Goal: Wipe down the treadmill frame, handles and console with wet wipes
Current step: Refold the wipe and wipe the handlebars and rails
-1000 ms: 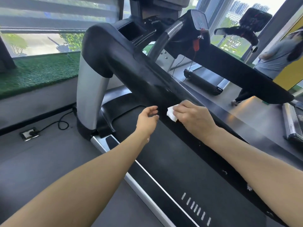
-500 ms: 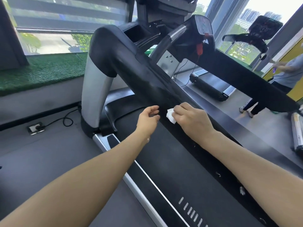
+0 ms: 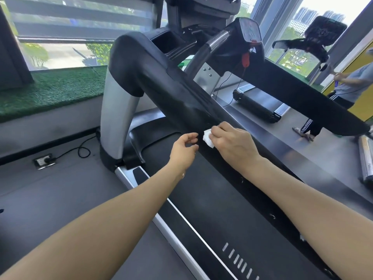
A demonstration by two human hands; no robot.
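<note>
A black treadmill handrail [image 3: 173,85] slants from the upper left down to the lower right across the head view. My right hand [image 3: 232,144] holds a small crumpled white wet wipe [image 3: 207,138] against the rail's lower edge. My left hand [image 3: 184,150] hovers just left of the wipe with loosely curled fingers and holds nothing. The console [image 3: 250,31] with a red safety key [image 3: 245,59] sits at the top of the frame. A silver upright post [image 3: 117,118] carries the rail's left end. The dark running belt [image 3: 212,199] lies beneath both arms.
A second handrail [image 3: 302,98] runs parallel on the right. A floor socket with a black cable [image 3: 43,160] lies on the grey floor at left. Green turf [image 3: 50,89] lines the window ledge. A person [image 3: 343,91] stands by another treadmill [image 3: 254,106] at right.
The view has shifted a little, so the treadmill sits further right and lower. Both hands stay at the same spot on the rail, the right one still pressing the wipe there.
</note>
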